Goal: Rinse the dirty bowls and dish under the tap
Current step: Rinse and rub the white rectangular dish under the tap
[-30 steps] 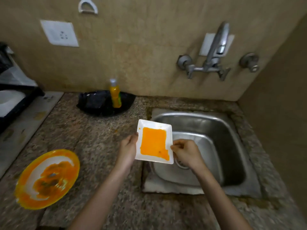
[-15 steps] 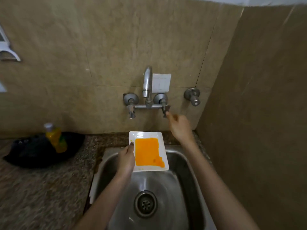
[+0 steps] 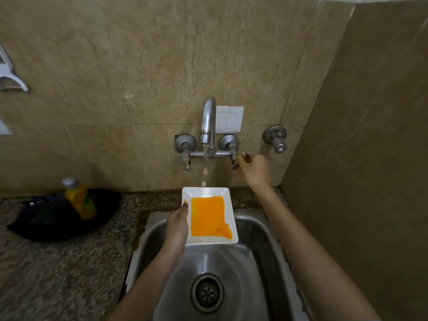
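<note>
Left grip point(image 3: 177, 224) pinches the white dish point(image 3: 209, 216) by 1 edge, over the sink point(image 3: 254, 251), far rim under the stream point(image 3: 205, 167). Right grip point(image 3: 253, 169) curled round the tap handle point(image 3: 235, 162). Risks: the wet 1-sided hold may slip; a stronger flow may splash orange residue onto the tabletop point(image 3: 69, 262).

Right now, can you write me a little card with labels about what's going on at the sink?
dish: white and square dish, orange smear inside, held over the sink
left hand: the left hand grips the dish's left edge
right hand: the right hand has its fingers curled on the right tap handle
water: a thin stream runs from the tap onto the dish's far rim
smear: not yet washed off
counter: a yellow bottle stands left of the sink
</note>
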